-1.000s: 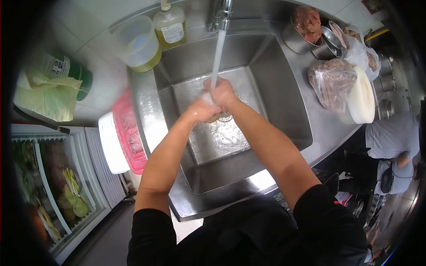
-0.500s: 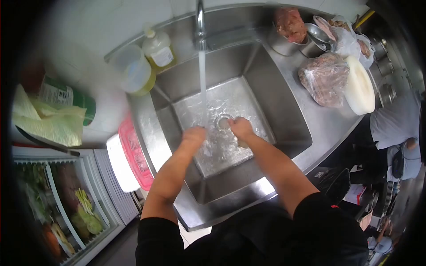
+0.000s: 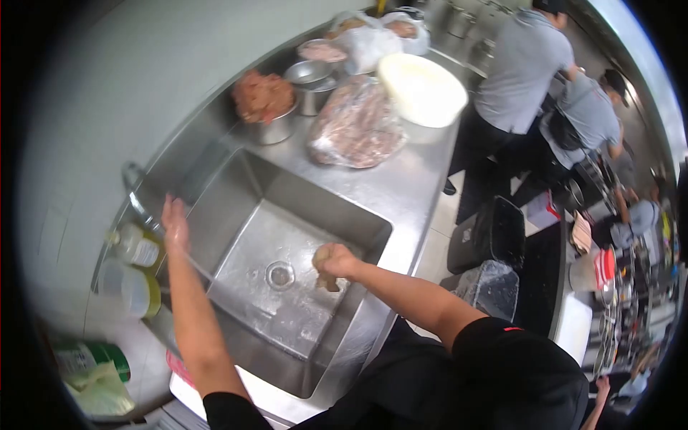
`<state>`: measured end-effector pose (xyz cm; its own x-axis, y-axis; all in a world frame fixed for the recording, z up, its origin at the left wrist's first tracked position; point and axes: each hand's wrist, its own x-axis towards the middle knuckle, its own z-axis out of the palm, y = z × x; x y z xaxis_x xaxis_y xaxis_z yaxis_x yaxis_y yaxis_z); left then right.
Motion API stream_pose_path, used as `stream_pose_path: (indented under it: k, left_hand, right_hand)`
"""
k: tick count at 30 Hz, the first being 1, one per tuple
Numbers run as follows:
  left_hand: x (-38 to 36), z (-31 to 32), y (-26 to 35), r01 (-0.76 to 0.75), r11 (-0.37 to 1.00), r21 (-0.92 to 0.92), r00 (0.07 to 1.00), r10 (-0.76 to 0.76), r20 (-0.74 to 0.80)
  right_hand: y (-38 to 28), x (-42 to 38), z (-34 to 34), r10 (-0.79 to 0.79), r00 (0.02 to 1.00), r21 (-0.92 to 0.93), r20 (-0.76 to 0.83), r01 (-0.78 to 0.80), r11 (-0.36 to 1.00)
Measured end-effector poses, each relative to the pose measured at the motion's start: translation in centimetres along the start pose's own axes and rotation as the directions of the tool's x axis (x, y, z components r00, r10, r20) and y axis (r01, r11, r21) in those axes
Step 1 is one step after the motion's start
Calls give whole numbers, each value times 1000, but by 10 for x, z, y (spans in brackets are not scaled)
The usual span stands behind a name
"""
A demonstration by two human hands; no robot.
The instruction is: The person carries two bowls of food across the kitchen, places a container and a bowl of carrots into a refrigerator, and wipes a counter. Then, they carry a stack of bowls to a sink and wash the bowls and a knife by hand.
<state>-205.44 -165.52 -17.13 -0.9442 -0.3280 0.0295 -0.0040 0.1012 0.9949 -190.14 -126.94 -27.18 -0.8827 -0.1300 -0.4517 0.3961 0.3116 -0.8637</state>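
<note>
My left hand point(image 3: 175, 221) is raised beside the tap point(image 3: 143, 208) at the sink's far left, its fingers stretched out and holding nothing. Over the right part of the steel sink point(image 3: 247, 236), my right hand point(image 3: 337, 261) is closed around a limp, wet tan thing point(image 3: 328, 282), perhaps a cloth; its kind is not clear. Part of it hangs below my fingers. Between my hands, the round drain point(image 3: 279, 275) shows in the wet sink floor. A thin streak of water point(image 3: 201, 268) appears just right of my left forearm.
Behind the sink stand a metal pot of raw minced meat point(image 3: 264, 97), bagged meat point(image 3: 358, 125) and a white tub point(image 3: 423, 89). A soap bottle point(image 3: 136, 245) and a plastic tub point(image 3: 132, 290) flank the left edge. Co-workers point(image 3: 527, 68) stand at right, beyond a black bin point(image 3: 491, 236).
My view has turned right. My left hand has risen from the sink to the tap. My right hand has moved away from the drain with the limp tan thing. The strong water stream has thinned.
</note>
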Motion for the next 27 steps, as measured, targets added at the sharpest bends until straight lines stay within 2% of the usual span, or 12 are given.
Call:
stream_pose_path:
  k: [2, 3, 4, 5, 6, 9, 12, 16, 21, 24, 25, 27]
  left_hand:
    - [-14, -10, -8, 6, 995, -102, 989, 9, 147]
    - [-48, 5, 18, 14, 999, -39, 989, -8, 146]
    - [-70, 13, 16, -23, 1000, -5, 985, 23, 174]
    - [-98, 26, 17, -48, 997, 64, 973, 32, 229]
    - [-104, 31, -17, -120, 982, 144, 927, 59, 372]
    - [-178, 93, 6, 165, 986, 27, 816, -152, 558]
    - [-195, 127, 9, 309, 924, -225, 790, -118, 601]
    - [-211, 155, 67, 346, 927, -143, 761, -188, 621]
    - [-197, 187, 75, 57, 989, 135, 764, -130, 632]
    - [-216, 227, 106, 4, 997, 81, 850, -46, 525]
    - [-219, 240, 109, -31, 997, 77, 866, -12, 500]
    - [-231, 255, 122, -179, 980, 86, 883, 121, 454]
  right_hand:
    - [-23, -11, -3, -160, 983, -195, -95, 139, 971]
    - [-36, -18, -1, -129, 983, 56, -129, 137, 989]
    - [-28, -2, -1, -291, 951, -88, -100, 283, 955]
    - [-39, -4, -4, -336, 940, 2, -62, 336, 942]
    - [-62, -9, -4, -130, 991, 317, 18, 118, 941]
    - [-115, -41, -9, -211, 962, 384, 173, 131, 914]
    - [-114, -25, 0, -414, 910, -65, -21, 412, 909]
    - [-137, -53, -45, -387, 921, -7, 55, 388, 922]
    - [-133, -65, -109, -499, 831, 62, 247, 500, 863]
    - [-134, -73, -155, -372, 850, -124, 373, 443, 888]
    - [-119, -67, -161, -361, 886, -114, 289, 407, 907]
    - [-90, -49, -183, -488, 752, 4, 442, 543, 840]
